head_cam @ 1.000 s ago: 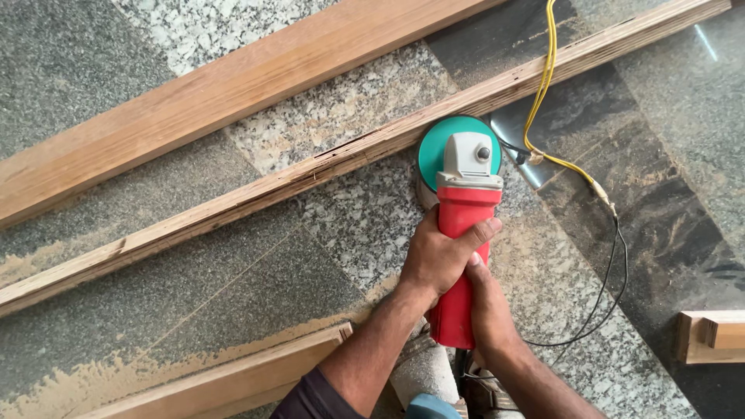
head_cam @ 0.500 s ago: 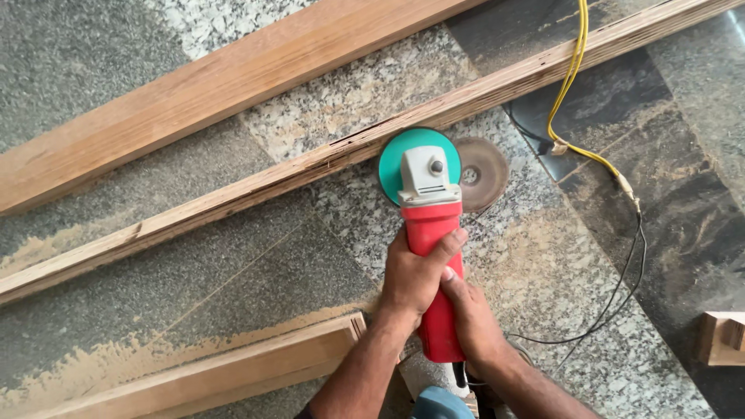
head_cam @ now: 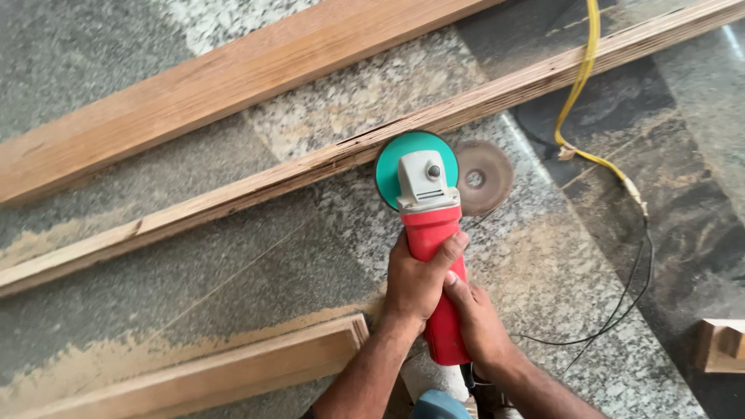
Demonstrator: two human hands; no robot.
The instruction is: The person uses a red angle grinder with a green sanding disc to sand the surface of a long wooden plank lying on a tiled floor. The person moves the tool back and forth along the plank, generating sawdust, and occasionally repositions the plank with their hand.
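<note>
1. Head view, nearest edge: both forearms enter from the bottom and are cut off there, along with a blue-grey shape between them that is hard to make out.
2. Left hand (head_cam: 415,283) has its fingers closed round the red body of the angle grinder (head_cam: 431,248); right hand (head_cam: 477,322) grips the same body lower down, hiding its rear end.
3. One grinder, its long axis running near to far, head pointing away toward the narrow wooden strip (head_cam: 310,167). Its green guard just meets that strip's edge.
4. One worn loose disc (head_cam: 483,177) lies flat just right of the guard.
5. Wood: three long pieces, counting a short plank (head_cam: 233,368) at lower left and a wide plank (head_cam: 194,93) farthest off; one block (head_cam: 722,345) is cut off at right.
6. One yellow cable (head_cam: 578,93) joins a black lead (head_cam: 628,302) on the granite floor (head_cam: 256,256), dusted with sawdust.
</note>
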